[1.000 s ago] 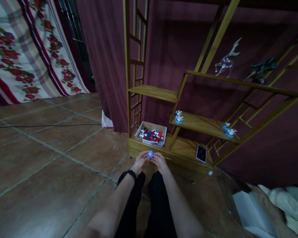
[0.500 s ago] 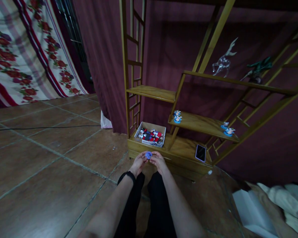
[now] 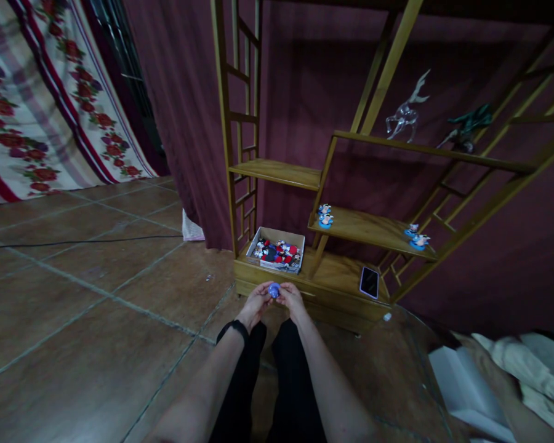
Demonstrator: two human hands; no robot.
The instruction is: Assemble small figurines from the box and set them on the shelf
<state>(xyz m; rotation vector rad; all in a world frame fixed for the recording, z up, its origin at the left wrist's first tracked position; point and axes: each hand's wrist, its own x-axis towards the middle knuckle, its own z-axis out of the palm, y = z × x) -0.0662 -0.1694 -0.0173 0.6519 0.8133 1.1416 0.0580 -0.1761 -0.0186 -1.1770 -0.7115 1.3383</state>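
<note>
Between my two hands is a small, round purple piece [image 3: 274, 290], too small here to name its kind. My left hand [image 3: 257, 302] pinches it from the left, a dark band around that wrist. From the other side the fingers of my right hand [image 3: 291, 298] grip it. Both hands are held above my knees, in front of the low drawer of a wooden shelf unit [image 3: 305, 288]. Just beyond them an open cardboard box [image 3: 281, 234] full of small red, white and black figurines [image 3: 279, 252] sits on the lowest board.
Small blue-based figurines [image 3: 325, 220] stand at the left of the middle shelf [image 3: 369, 232], others [image 3: 419, 241] at its right. A tablet [image 3: 369, 282] lies on the bottom board. Higher up are a clear deer statue [image 3: 404, 118] and a dark green ornament [image 3: 468, 128]. A white box [image 3: 466, 384] rests lower right.
The purple piece has been turned a little between my fingers, showing a more rounded side. My view has shifted slightly, so the shelf appears further left. Both hands keep their grip.
</note>
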